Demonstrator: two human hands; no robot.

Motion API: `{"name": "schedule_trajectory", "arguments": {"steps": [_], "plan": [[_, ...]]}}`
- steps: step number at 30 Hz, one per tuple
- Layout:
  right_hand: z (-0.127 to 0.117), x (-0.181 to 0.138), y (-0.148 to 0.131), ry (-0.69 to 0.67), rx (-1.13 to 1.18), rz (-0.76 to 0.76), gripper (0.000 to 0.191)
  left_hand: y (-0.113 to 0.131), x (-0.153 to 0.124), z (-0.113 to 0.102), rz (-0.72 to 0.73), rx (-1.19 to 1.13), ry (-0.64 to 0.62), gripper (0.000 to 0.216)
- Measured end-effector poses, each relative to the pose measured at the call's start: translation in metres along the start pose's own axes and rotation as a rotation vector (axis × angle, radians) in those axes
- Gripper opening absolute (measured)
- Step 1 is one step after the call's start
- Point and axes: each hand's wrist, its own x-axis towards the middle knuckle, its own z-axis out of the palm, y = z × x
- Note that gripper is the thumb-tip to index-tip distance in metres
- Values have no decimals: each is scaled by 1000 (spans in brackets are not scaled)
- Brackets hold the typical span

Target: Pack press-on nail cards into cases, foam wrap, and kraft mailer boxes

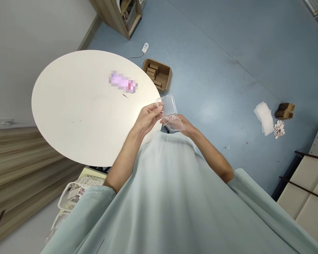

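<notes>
Both of my hands hold a small clear plastic hinged box (169, 106), which stands open with its two halves spread apart. The fingers of my left hand (148, 118) pinch the upper half along its left edge. Around the lower half, my right hand (184, 124) is closed, and its fingers show partly through the clear plastic. Some small pale and reddish bits seem to lie near the hinge, too small to name. The box is held over the right edge of a round white table (76, 106), in front of my light green shirt.
A pixelated pink-purple item (122, 82) and a thin dark piece (125, 96) lie on the table. On the blue floor are a cardboard box (165, 72) holding small brown boxes, a power strip (145, 48), white sheets (264, 118), and stacked cardboard (284, 110). White baskets (69, 197) stand at lower left.
</notes>
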Motion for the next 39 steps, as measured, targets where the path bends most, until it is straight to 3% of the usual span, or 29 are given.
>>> {"name": "schedule_trajectory", "arguments": {"steps": [4, 7, 14, 22, 28, 33, 39], "plan": [[-11, -9, -13, 133, -49, -67, 66, 15, -2, -4, 128, 144, 136, 61], [-9, -16, -18, 141, -136, -134, 63, 23, -1, -7, 222, 242, 208, 65], [7, -11, -12, 147, -165, -164, 66, 30, 5, -14, 329, 377, 225, 58], [9, -9, -15, 140, -187, -202, 64, 26, 6, -21, 356, 394, 218, 64], [12, -10, -14, 310, -441, -333, 53, 16, 6, -22, 336, 445, 286, 69], [21, -14, -15, 401, -802, -434, 37, 5, 1, -13, 256, 344, 198, 89], [38, -17, -11, 383, -875, -429, 40, 7, -4, -6, 208, 198, 96, 84]]}}
